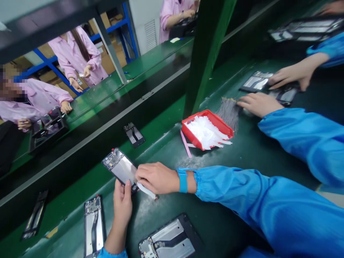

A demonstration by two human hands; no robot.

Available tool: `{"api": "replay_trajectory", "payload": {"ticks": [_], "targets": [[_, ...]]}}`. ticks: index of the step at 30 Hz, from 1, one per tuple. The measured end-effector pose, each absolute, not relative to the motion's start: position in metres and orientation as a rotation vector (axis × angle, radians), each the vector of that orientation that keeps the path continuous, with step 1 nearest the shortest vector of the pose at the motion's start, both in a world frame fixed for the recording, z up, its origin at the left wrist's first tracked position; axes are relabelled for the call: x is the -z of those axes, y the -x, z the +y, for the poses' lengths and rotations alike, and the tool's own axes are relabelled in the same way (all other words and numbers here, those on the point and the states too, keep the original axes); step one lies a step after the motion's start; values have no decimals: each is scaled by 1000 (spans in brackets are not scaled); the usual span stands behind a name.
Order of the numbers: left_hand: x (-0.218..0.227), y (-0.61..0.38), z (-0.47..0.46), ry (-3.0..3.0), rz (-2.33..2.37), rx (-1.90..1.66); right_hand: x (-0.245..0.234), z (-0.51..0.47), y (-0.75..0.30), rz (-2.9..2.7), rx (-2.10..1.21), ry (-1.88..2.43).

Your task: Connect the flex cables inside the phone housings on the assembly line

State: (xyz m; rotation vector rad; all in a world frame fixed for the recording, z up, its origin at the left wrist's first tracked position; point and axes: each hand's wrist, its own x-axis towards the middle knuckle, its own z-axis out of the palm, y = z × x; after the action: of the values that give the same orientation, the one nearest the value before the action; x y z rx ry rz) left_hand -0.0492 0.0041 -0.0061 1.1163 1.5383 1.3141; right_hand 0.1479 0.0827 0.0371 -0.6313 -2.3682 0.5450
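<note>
The left hand (122,204) grips the dark rectangular phone frame (119,167) above the green worktable's (228,215) near edge. The right hand (156,177) pinches a white adhesive strip (146,190) onto it. Judged step: strip application; the next move calls for firm, aligned pressing.

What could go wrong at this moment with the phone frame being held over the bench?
The phone frame is pinched only at one end by the left hand, above the bench edge; it could slip. The right hand holds a white strip against it, which may land crooked. Loose strips spill from the red tray nearby and could get mixed up.
</note>
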Motion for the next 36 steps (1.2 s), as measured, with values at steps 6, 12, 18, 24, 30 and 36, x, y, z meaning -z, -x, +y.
{"api": "replay_trajectory", "payload": {"ticks": [6,12,18,24,30,36], "targets": [[16,39,3,-973,1486,-1467,-114,92,-257,-2014,-530,973],[14,25,10,-849,1318,-1527,-102,100,-318,-2290,256,1215],[-3,19,4,-609,1125,-1558,-44,78,-176,-2445,-412,329],[-1,18,7,-357,999,-1738,-14,60,-131,-2201,-748,358],[1,29,8,-476,1237,-1609,-3,94,-158,-2184,-589,661],[1,20,2,-669,1164,-1422,0,96,-158,-2191,-498,702]]}}
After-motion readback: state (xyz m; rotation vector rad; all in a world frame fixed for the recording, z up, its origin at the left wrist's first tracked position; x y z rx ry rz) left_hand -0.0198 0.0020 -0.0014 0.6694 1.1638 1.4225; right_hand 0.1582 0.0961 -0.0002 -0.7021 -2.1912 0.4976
